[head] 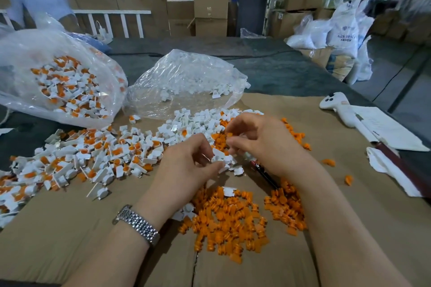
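At the far left a clear plastic bag [23,53] lies open, filled with finished pieces: white housings with orange plugs seated in them. More of these finished pieces spill over the brown cardboard sheet [70,228] as a wide heap of assembled white-and-orange parts [93,154]. Behind the middle, a second clear plastic bag [186,72] has loose empty white housings [200,121] pouring from its mouth.

The left hand [186,163], with a steel-link wristwatch [137,222] on its wrist, has its fingers curled and pinches a small white plastic housing [219,155] just above the cardboard, with a few more white pieces lying right under it. The right hand [258,140] is just beside it, fingertips drawn together on what looks like a small orange rubber plug [229,134]; the fingers hide most of it. A dark red pen-like tool [263,173] lies under this hand.

Nearer the person is a heap of loose orange rubber plugs [233,216]. At the far right lies a white handheld controller [335,102].

The step in hand seems to be fitting one plug into one housing. The next move calls for lining the plug up with the housing's round opening, pressing it fully home, and then dropping the piece onto the finished heap at the left.
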A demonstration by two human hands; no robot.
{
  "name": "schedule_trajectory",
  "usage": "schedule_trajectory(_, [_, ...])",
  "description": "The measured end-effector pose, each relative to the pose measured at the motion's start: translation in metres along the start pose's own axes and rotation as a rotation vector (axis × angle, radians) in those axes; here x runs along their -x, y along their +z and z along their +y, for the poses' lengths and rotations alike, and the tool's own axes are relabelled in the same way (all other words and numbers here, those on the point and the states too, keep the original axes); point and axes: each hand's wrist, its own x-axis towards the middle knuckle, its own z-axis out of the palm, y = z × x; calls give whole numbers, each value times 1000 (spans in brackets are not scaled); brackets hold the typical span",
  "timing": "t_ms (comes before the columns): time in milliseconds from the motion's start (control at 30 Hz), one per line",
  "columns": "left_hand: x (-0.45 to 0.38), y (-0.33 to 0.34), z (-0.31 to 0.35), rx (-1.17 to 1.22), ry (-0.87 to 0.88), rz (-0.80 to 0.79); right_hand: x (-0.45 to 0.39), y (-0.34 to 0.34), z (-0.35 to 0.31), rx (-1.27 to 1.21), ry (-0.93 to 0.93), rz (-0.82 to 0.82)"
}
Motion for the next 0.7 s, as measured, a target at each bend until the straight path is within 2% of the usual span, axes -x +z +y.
schedule_trajectory(100, [-1,-6,3,228,-99,-27,2,1,-3,-183,-15,13])
schedule_trajectory(200, [1,-11,6,344,-132,-41,3,0,-3,-225,-44,-27])
schedule_trajectory(333, [3,-13,7,432,-143,-54,3,1,-3,-163,-61,-48])
schedule_trajectory(533, [4,-14,10,363,-134,-60,4,0,-4,-120,-99,-116])
schedule_trajectory(700, [5,-19,8,629,-162,-168,5,0,-6,-67,-144,-89])
